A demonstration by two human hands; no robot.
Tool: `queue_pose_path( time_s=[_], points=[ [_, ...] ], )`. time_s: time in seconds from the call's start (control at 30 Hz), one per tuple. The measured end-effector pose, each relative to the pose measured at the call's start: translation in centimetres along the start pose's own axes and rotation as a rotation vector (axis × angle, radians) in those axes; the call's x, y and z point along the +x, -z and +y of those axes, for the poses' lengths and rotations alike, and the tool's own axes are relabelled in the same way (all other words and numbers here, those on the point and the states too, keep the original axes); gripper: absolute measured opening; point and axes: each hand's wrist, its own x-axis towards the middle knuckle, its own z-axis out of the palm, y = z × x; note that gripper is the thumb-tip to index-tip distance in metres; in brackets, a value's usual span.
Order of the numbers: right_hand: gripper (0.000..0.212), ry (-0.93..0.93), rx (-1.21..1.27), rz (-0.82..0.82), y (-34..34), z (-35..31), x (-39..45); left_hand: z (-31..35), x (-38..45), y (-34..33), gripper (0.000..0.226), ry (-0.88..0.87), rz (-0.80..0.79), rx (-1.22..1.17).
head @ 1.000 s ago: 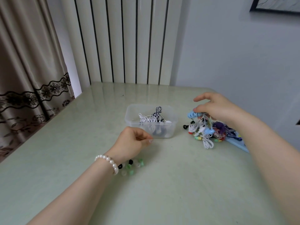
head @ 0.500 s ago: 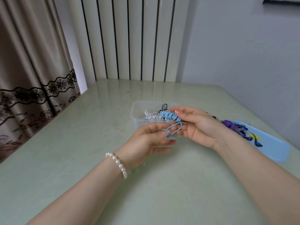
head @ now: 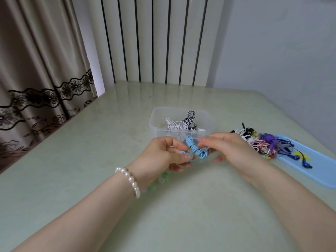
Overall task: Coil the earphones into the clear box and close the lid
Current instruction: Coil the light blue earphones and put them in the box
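Observation:
A light blue earphone bundle (head: pixel 195 149) hangs between both hands just in front of the clear box (head: pixel 160 122). My left hand (head: pixel 163 157) pinches its earbud end at the lower left. My right hand (head: pixel 234 150) holds the wound cable from the right, fingertips on its upper end. The open box holds white and black-and-white earphones (head: pixel 181 123). A pile of mixed coloured earphones (head: pixel 258 142) lies to the right of the box. Partly under that pile is the light blue lid (head: pixel 312 171).
Small green and clear ear tips (head: pixel 160 180) lie on the table under my left wrist. The pale green table (head: pixel 91 160) ends at a curtain on the left. A ribbed radiator panel and a wall stand behind it.
My right hand took the blue earphones from the pile and brought them to the middle. My left hand rose off the table and gripped one end. The bundle has tilted since half a second ago.

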Motion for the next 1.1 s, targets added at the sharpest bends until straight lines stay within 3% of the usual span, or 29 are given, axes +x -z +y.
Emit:
queue_pose_path(
  time_s=[0.1, 0.17, 0.27, 0.4, 0.5, 0.63, 0.8, 0.93, 1.03, 1.1],
  points=[
    [0.018, 0.256, -0.346, 0.235, -0.6, 0.8, -0.2, 0.1, -0.2, -0.1, 0.013, 0.007, -0.035, -0.053],
    [0.025, 0.41, -0.411, 0.324, -0.7, 0.8, -0.4, 0.1, -0.3, -0.2, 0.01, 0.008, -0.051, -0.09],
    [0.028, 0.535, -0.386, 0.261, -1.0, 0.5, -0.8, -0.1, -0.3, -0.3, 0.005, 0.033, -0.059, -0.132],
    [0.024, 0.427, -0.396, 0.043, -1.8, 0.9, -1.1, -0.4, -0.1, -0.5, 0.007, 0.083, -0.073, -0.212],
    [0.031, 0.406, -0.266, 0.12, -2.2, 1.4, -1.0, -0.5, 0.1, -0.4, 0.011, 0.124, -0.045, -0.247],
    [0.021, 0.419, -0.188, 0.197, -2.6, 1.5, -0.9, -0.3, 0.0, -0.4, 0.014, 0.126, -0.01, -0.258],
    [0.014, 0.501, -0.283, 0.187, -2.4, 1.9, -0.6, 0.2, -0.3, -0.3, 0.021, 0.127, -0.052, -0.217],
    [0.023, 0.618, -0.451, 0.117, -2.4, 2.1, -0.7, 0.3, -0.4, -0.2, 0.025, 0.137, -0.083, -0.186],
    [0.024, 0.642, -0.427, 0.117, -2.2, 2.0, -0.6, 0.5, -0.4, 0.0, 0.025, 0.111, -0.088, -0.146],
    [0.022, 0.591, -0.267, 0.171, -2.0, 1.8, -0.5, 0.8, -0.3, 0.4, 0.02, 0.068, -0.057, -0.062]
  ],
)
